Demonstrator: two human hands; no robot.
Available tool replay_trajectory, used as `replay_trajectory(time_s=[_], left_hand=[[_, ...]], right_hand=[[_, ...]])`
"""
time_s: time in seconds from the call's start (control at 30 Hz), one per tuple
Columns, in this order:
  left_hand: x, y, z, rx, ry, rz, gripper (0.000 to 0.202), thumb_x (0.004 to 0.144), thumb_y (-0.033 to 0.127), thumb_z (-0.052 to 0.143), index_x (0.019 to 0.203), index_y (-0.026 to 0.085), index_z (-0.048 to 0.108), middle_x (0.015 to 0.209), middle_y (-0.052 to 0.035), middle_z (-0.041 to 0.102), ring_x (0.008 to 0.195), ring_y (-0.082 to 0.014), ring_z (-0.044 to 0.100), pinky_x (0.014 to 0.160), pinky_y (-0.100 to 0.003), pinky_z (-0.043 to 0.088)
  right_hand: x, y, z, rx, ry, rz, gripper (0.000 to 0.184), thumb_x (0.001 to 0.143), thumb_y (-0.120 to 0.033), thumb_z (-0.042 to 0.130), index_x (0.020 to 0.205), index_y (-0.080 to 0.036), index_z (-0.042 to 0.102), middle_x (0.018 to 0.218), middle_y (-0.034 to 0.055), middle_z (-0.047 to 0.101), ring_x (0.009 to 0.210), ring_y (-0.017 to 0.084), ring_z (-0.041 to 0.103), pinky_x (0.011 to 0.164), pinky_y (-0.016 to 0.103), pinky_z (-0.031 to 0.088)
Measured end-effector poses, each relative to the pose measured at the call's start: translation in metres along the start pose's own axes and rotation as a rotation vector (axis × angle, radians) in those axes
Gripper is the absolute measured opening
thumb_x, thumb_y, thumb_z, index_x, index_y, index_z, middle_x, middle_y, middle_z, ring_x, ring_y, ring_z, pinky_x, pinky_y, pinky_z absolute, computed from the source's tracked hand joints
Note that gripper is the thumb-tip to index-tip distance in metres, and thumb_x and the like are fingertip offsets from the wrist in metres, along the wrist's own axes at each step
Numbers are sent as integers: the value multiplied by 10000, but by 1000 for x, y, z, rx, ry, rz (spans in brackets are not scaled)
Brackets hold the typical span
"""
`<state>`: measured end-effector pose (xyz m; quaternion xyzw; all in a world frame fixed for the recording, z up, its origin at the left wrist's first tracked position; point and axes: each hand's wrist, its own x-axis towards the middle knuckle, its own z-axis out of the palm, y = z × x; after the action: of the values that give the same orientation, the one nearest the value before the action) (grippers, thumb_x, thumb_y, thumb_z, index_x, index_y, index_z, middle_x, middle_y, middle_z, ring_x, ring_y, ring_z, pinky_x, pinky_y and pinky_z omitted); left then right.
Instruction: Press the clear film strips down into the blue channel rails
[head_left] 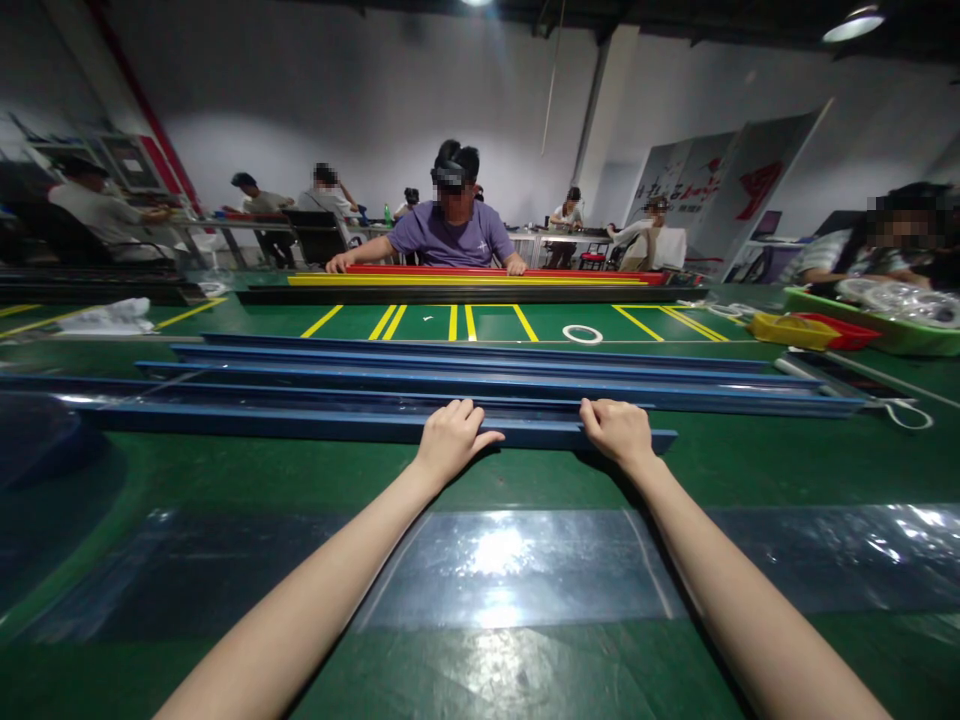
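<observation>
Fingers of the left hand are bent over the nearest blue channel, the thumb stretched out to the right along its near wall. Toward the channel's right end, the right hand is curled more tightly over the same piece, its fingertips tucked in. Both hands grip it, well apart from each other, with the channel lying lengthwise across the green counter. More blue channels lie just beyond it, and a clear plastic strip lies flat on the near side, beneath the forearms.
</observation>
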<state>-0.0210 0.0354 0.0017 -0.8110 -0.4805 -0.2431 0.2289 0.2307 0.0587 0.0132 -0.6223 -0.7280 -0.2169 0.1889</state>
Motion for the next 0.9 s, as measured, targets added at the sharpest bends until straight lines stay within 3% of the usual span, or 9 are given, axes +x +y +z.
replay_trajectory(time_s=[0.23, 0.47, 0.6, 0.9], left_hand=[[0, 0, 1, 26, -22, 21, 414, 812, 536, 384, 721, 163, 538, 719, -44, 571, 706, -173, 510, 596, -272, 330], [0, 1, 1, 26, -32, 29, 399, 821, 522, 381, 738, 165, 538, 720, -45, 574, 702, -172, 507, 589, -273, 313], [0, 1, 1, 22, -29, 33, 405, 825, 522, 373, 743, 162, 539, 723, -42, 576, 701, -171, 510, 591, -277, 312], [0, 1, 0, -23, -42, 46, 363, 826, 504, 397, 802, 171, 540, 763, -38, 590, 730, -166, 520, 611, -271, 321]], right_hand=[[-1, -3, -4, -25, -6, -142, 491, 855, -341, 285, 581, -149, 645, 611, 68, 632, 536, 121, 535, 468, 260, 169], [3, -31, -7, 20, 48, -235, 460, 866, -308, 279, 601, -150, 621, 596, 60, 612, 544, 112, 504, 483, 259, 175], [3, -40, -3, 59, 73, -204, 463, 873, -317, 274, 597, -152, 607, 600, 56, 610, 542, 111, 507, 475, 256, 171], [7, -37, 0, 35, 37, -192, 495, 867, -283, 244, 586, -132, 622, 577, 88, 610, 513, 129, 524, 466, 264, 175]])
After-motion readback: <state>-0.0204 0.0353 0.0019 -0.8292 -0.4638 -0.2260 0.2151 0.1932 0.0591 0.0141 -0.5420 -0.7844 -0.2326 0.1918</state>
